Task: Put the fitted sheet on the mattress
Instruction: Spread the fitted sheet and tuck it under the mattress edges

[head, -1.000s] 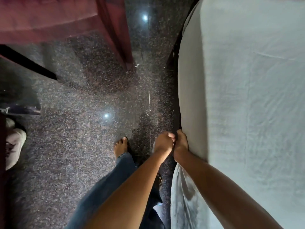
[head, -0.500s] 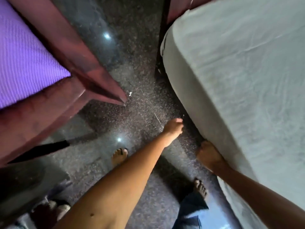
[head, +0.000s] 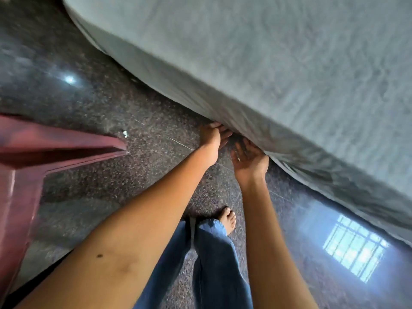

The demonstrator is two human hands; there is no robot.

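Observation:
A pale grey-green fitted sheet [head: 278, 70] covers the mattress, which fills the upper right; the sheet's side hangs down to the floor line. My left hand [head: 211, 137] is at the sheet's lower hem, its fingertips curled onto the fabric edge. Just to its right, my right hand [head: 249, 160] is palm up with fingers spread, its thumb side touching the hem beneath the mattress side. The mattress itself is hidden under the sheet.
A red-brown wooden furniture corner [head: 55, 148] juts in from the left. Between it and the bed lies the dark polished speckled floor [head: 111, 181], with a small white scrap [head: 125, 133] and a window reflection [head: 354, 244]. My jeans and bare foot [head: 228, 219] are below the hands.
My left hand has come from the open floor over to the sheet's hem. My right hand has turned palm up beside it. The view has swung so that the bed now runs diagonally.

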